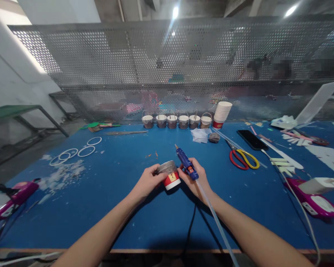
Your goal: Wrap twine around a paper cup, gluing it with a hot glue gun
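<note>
My left hand [147, 182] grips the cup [169, 175] from its left side, fingers wrapped on the grey wound band near the top; cup is tilted, red-and-white base pointing near-right, held just above the blue table [114, 207] at centre. My right hand [196, 178] is clenched on the glue gun [187, 163], right of the cup and touching it; blue body, nozzle aimed far and up, clear glue stick [214, 215] trailing back along my right forearm. So the cup sits between both hands, left thumb near the rim, gun body just at its right edge. Far centre: a row of six finished cups [176, 121], then a stack of cups [222, 113] at its right end. Right of my hands: scissors [243, 157], red and yellow handles, and a phone [252, 139] beyond them. Far left: white rings [79, 150] and white scraps [62, 172]. Pink glue guns lie at the near left edge [12, 196] and near right edge [314, 200].
</note>
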`<state>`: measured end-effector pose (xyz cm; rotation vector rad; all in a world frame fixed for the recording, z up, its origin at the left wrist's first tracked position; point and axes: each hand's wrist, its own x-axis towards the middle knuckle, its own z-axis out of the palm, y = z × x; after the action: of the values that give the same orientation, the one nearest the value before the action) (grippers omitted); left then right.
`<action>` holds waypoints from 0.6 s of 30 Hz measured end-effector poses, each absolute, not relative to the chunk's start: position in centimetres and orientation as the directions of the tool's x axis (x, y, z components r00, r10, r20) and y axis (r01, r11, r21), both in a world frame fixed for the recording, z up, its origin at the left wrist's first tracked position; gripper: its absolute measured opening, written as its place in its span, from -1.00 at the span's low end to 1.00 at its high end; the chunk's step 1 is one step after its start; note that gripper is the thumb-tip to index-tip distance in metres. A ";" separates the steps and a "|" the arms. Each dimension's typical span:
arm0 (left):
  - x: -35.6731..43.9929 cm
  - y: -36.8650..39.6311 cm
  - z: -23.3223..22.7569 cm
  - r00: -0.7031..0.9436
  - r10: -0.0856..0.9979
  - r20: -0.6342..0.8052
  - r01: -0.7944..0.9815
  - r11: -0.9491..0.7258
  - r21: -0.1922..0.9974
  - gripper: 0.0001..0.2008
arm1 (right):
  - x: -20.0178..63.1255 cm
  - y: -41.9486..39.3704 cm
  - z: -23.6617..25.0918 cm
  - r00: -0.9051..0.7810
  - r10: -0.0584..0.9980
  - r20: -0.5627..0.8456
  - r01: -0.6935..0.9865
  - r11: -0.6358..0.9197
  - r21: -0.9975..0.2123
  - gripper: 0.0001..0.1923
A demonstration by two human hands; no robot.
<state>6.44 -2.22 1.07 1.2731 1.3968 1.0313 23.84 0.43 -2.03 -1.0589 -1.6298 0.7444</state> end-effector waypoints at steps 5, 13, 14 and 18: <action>6.4 -2.1 1.0 -0.036 0.991 -0.128 0.155 0.132 0.979 -0.83 | 24.0 0.1 -1.2 -0.150 0.902 0.405 0.190 0.428 -0.884 -0.86; 6.3 -2.2 1.0 -0.026 0.997 -0.075 0.172 0.078 0.982 -0.81 | 24.1 0.0 -1.5 -0.198 0.896 0.397 0.234 0.436 -0.869 -0.87; 6.3 -2.2 1.0 -0.022 0.997 -0.073 0.183 0.076 0.980 -0.81 | 24.1 0.0 -1.6 -0.196 0.898 0.394 0.240 0.433 -0.869 -0.87; 6.3 -2.3 1.1 -0.008 0.996 -0.084 0.197 0.084 0.977 -0.82 | 24.2 0.1 -1.7 -0.200 0.899 0.389 0.253 0.431 -0.866 -0.87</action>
<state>6.30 -2.35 1.15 1.2890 1.3922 1.0459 24.22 0.10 -1.74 -1.0090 -1.7018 0.8237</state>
